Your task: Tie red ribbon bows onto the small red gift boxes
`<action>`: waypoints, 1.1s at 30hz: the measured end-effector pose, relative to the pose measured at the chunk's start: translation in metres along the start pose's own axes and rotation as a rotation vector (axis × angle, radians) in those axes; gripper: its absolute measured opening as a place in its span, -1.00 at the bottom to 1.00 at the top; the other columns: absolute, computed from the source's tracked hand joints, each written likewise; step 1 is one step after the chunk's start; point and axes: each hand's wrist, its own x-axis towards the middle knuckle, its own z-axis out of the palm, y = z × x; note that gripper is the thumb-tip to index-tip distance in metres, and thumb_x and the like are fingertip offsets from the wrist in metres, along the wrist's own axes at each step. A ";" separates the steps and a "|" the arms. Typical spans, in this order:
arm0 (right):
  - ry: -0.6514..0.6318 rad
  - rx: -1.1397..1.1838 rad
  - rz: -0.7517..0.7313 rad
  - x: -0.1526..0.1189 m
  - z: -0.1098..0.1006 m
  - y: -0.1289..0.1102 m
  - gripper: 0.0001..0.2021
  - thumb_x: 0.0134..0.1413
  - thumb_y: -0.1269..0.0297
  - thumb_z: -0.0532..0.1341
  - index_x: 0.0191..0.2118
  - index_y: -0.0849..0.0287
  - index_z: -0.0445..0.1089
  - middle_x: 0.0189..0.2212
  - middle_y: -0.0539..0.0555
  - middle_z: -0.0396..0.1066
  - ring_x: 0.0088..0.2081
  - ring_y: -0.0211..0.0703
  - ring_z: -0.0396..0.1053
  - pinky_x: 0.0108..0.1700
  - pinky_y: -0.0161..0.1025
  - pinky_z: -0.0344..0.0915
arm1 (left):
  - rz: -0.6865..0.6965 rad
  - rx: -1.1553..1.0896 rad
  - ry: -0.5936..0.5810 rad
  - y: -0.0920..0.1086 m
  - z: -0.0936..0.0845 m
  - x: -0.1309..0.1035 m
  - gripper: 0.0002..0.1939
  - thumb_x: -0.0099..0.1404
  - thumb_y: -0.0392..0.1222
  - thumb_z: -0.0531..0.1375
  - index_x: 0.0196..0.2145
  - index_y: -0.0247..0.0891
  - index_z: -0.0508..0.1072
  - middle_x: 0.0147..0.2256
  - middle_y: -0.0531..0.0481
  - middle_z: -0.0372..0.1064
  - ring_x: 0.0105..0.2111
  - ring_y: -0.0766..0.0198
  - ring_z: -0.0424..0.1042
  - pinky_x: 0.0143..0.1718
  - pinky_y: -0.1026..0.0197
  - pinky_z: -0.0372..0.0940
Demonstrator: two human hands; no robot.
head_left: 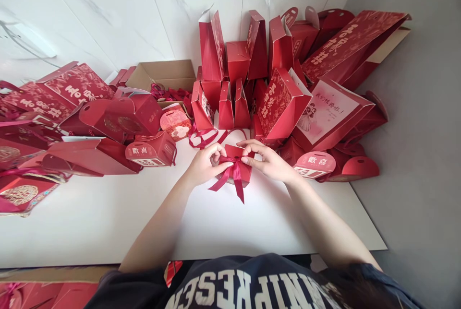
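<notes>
Box (247, 170): centre of frame, on the counter (144, 222), apparently set there so both hands reach the ribbon (237, 175) evenly. Left hand (202, 165): partly closed, fingers curled, pinching the bow's left side. Right hand (271, 162): half closed, pinching its right side.

From my remote seat, I have my left hand (205, 166) and right hand (270, 162) pinching the ribbon bow (236, 169) on a small red box (246, 173), midway between the worktop's (90, 208) front and back edges. Loose ribbon (204, 142) lies just behind; red cartons (219, 102) crowd the back edge.
</notes>
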 end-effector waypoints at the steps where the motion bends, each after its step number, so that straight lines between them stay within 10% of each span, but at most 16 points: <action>1: -0.006 0.012 -0.001 0.000 0.000 0.000 -0.85 0.23 0.17 0.22 -0.29 0.12 0.37 0.12 0.17 0.29 0.20 -0.04 0.25 0.27 -0.03 0.05 | -0.022 -0.012 -0.037 0.000 -0.001 -0.001 -0.71 0.18 -0.03 0.30 -0.35 -0.21 0.28 -0.55 0.20 0.04 -0.54 0.38 0.09 -0.44 0.29 0.08; 12: -0.128 0.013 0.029 -0.001 -0.003 -0.006 -0.79 0.24 0.12 0.21 -0.33 0.12 0.45 0.18 0.15 0.28 0.23 -0.01 0.22 0.26 0.00 0.06 | -0.102 -0.034 -0.249 0.012 -0.009 -0.006 -0.59 0.13 0.04 0.33 -0.50 -0.25 0.22 -0.60 0.22 -0.16 -0.56 0.42 -0.12 -0.50 0.30 -0.13; 33: -0.140 0.167 -0.014 0.001 0.001 0.014 -0.67 0.24 0.04 0.19 -0.45 0.15 0.32 0.13 0.14 0.29 0.13 0.01 0.28 0.20 -0.02 0.13 | -0.088 0.014 -0.194 0.013 -0.012 -0.006 -0.50 0.04 0.09 0.38 -0.49 -0.24 0.14 -0.54 0.17 0.06 -0.53 0.41 0.01 -0.50 0.31 -0.03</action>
